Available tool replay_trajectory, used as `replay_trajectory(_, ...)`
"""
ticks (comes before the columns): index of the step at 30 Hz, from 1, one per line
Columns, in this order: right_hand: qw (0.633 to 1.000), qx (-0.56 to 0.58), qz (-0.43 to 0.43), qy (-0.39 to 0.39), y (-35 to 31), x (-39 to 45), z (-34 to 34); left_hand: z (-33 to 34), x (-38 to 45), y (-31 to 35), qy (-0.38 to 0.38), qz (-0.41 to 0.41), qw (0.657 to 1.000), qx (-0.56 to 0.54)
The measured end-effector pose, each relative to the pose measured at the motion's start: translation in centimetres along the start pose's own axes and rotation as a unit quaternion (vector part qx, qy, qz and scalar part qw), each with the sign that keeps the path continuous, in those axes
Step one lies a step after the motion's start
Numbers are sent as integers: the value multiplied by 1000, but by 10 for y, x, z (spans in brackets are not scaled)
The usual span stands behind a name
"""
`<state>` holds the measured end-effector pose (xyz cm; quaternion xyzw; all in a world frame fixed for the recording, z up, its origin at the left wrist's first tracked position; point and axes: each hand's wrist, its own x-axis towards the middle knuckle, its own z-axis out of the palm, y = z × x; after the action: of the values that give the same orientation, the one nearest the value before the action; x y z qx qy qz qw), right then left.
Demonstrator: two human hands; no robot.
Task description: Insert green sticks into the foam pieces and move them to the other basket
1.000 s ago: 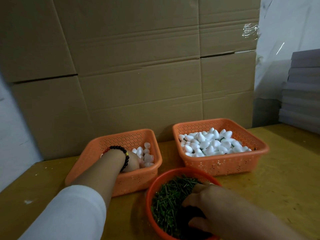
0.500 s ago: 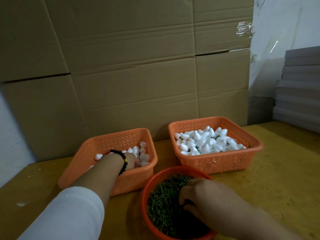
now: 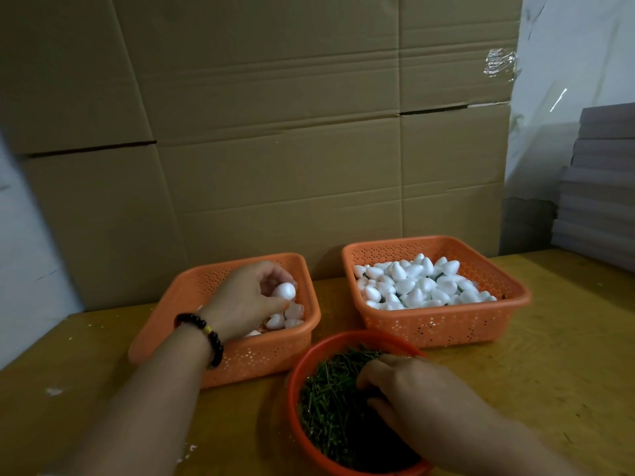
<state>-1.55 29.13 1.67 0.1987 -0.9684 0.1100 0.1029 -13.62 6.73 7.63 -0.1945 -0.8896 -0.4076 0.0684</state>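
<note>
My left hand [image 3: 245,302] is raised over the left orange basket [image 3: 240,360] and pinches one white foam piece [image 3: 283,291] between its fingertips. A few more foam pieces [image 3: 287,316] lie in that basket's right corner. My right hand [image 3: 407,389] reaches down into the round red bowl [image 3: 295,372] of green sticks [image 3: 330,393], fingers curled among them; whether it holds a stick is hidden. The right orange basket [image 3: 446,329] is heaped with white foam pieces [image 3: 412,285], some showing green stems.
Everything sits on a yellow wooden table [image 3: 549,338]. A wall of large cardboard boxes [image 3: 275,149] stands right behind the baskets. A stack of grey sheets [image 3: 598,187] rises at the right edge. White crumbs dot the tabletop at the left.
My left hand has lifted out of the left basket with a foam piece pinched in its fingers. My right hand stays in the bowl of sticks, shifting slightly.
</note>
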Motion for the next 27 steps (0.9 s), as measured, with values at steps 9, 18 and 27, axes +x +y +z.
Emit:
replay_trajectory(9, 999, 29, 9, 25, 2, -2, 0, 44, -74, 11, -4, 23, 934, -356)
replay_trajectory(18, 963, 215, 52, 153, 2, 0, -5, 64, -89, 28, -31, 2, 889, -457)
replay_trajectory(27, 913, 347, 75, 203, 0, -1, 1, 66, -89, 26, -34, -47, 821, -568)
